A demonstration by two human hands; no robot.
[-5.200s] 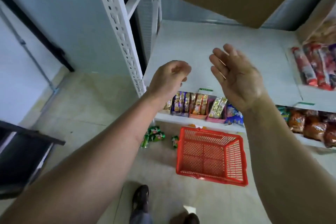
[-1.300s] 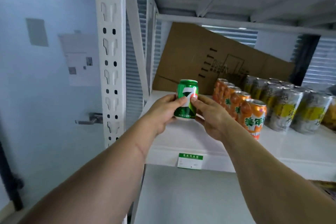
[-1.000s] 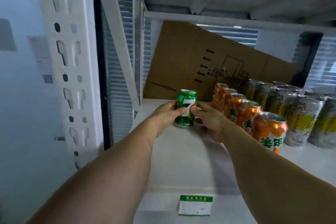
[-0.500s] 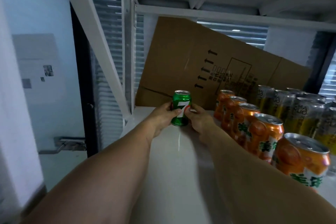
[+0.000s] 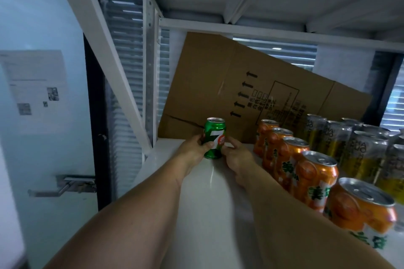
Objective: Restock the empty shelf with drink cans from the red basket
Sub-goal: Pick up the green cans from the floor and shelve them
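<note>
We grasp the green can [image 5: 214, 138] upright on the shelf [image 5: 209, 203] between our left hand [image 5: 192, 152] and right hand [image 5: 237, 155]. Just behind the grip leans a cardboard sheet [image 5: 244, 91]; right of it runs a row of orange cans [image 5: 306, 170].

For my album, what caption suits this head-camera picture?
Both hands, left hand and right hand, set a green can upright at the shelf back, beside orange cans.

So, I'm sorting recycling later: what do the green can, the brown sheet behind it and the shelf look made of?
Green can: metal, likely aluminium; glossy printed wall, bare silver top rim.
Brown sheet: matte cardboard, probably a flattened box, with creases and printed arrows.
Shelf: smooth white, faintly reflecting the can; probably painted metal, though laminate can't be ruled out.
</note>
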